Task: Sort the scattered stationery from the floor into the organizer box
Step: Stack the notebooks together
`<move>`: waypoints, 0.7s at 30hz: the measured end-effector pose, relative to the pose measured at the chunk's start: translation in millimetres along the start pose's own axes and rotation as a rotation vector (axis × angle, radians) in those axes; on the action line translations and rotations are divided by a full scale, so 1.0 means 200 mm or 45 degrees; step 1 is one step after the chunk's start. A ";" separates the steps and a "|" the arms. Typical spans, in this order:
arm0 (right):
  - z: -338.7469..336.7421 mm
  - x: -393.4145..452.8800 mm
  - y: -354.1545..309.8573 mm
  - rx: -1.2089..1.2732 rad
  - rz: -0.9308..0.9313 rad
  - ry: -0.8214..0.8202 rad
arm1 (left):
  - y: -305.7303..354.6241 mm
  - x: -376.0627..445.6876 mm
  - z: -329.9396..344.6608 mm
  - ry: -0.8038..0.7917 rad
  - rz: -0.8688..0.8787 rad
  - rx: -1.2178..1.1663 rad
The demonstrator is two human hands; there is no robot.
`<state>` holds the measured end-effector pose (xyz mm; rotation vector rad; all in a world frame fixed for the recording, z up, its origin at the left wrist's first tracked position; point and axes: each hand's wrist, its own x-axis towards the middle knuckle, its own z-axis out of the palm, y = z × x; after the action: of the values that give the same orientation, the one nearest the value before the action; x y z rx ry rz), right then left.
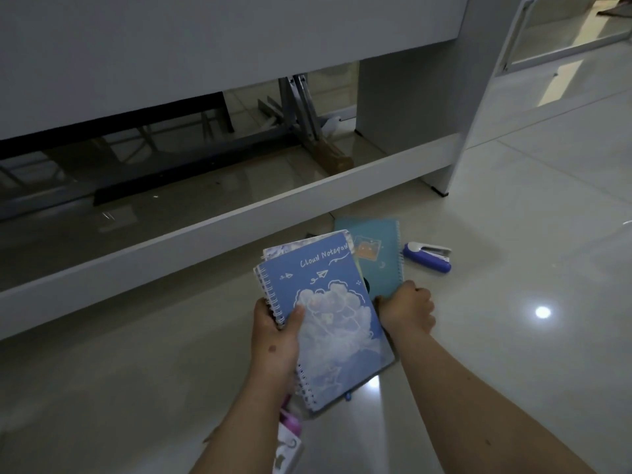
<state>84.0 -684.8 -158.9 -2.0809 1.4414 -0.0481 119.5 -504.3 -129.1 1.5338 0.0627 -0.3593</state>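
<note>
My left hand (275, 331) grips a stack of spiral notebooks by the spiral edge; the top one is a blue cloud notepad (328, 313) with white clouds on its cover. My right hand (407, 309) is closed on the near edge of a teal spiral notebook (376, 254), which lies on the floor just beyond. A blue and white stapler (427, 258) rests on the tiles to the right of the teal notebook. Under my left forearm a pink and white item (290, 439) is partly hidden. No organizer box is in view.
A white desk with a low crossbar (205, 224) spans the left and middle, its leg (437, 179) near the notebooks. Metal frame legs (301, 107) stand behind it. Glossy floor tiles (513, 336) stretch to the right, with a light reflection.
</note>
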 end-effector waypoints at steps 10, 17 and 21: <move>-0.04 0.00 -0.05 1.074 0.089 -0.074 | 0.05 -0.05 0.00 -0.022 -0.117 -0.121; -0.28 -0.30 0.02 0.800 -0.352 0.077 | 0.14 -0.18 0.04 0.031 -0.134 -0.176; -0.36 -0.54 0.11 0.582 -0.558 0.081 | 0.20 -0.27 0.11 0.032 -0.118 -0.103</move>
<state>-4.3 -629.3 -79.0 -1.9704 0.8749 -0.5674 75.2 -516.7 -75.4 1.4583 0.1662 -0.4063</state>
